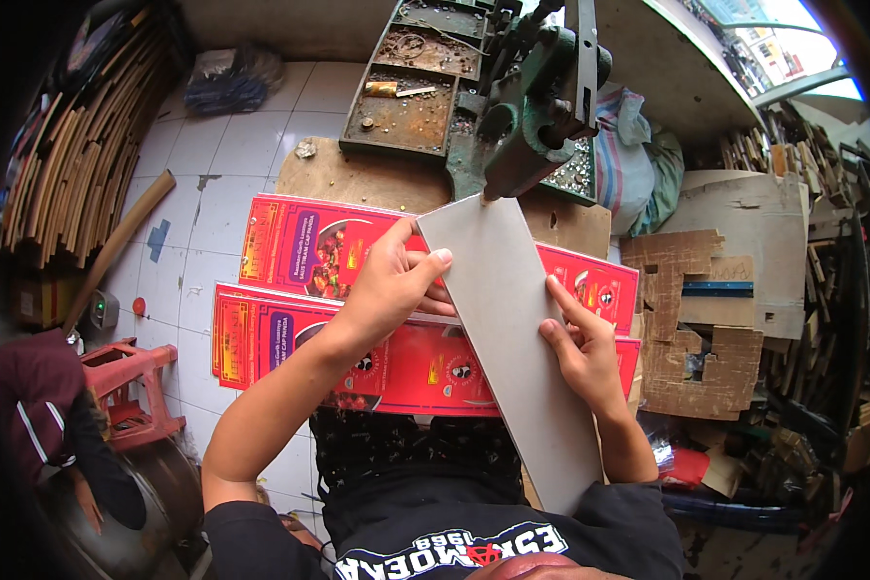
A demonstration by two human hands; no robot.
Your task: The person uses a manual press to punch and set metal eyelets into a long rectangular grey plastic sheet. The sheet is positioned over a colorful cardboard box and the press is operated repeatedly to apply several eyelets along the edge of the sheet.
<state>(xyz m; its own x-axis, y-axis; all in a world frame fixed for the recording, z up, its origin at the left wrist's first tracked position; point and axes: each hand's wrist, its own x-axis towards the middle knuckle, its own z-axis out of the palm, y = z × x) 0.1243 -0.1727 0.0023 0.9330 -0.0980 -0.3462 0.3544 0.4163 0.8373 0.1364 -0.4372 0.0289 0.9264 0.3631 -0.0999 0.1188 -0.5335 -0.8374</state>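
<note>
Black T-shirt [425, 519] foremost, left hand [394, 275] and right hand [587, 354] grasped opposite edges of a grey panel [512, 319] over red printed boards [411, 356].

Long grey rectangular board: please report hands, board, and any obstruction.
Left hand and right hand holding opposite long edges. Board diagonal, far end at tip of green metal press, contact unclear. Red printed rectangular panels beneath, none covering it.

Wooden tabletop [358, 182] carries red printed panels [414, 362] in two stacks; green metal press [530, 130] stands at the far side, compartmented tray [423, 118] beside it; small crumpled lump [305, 149] lies near far-left corner.
</note>
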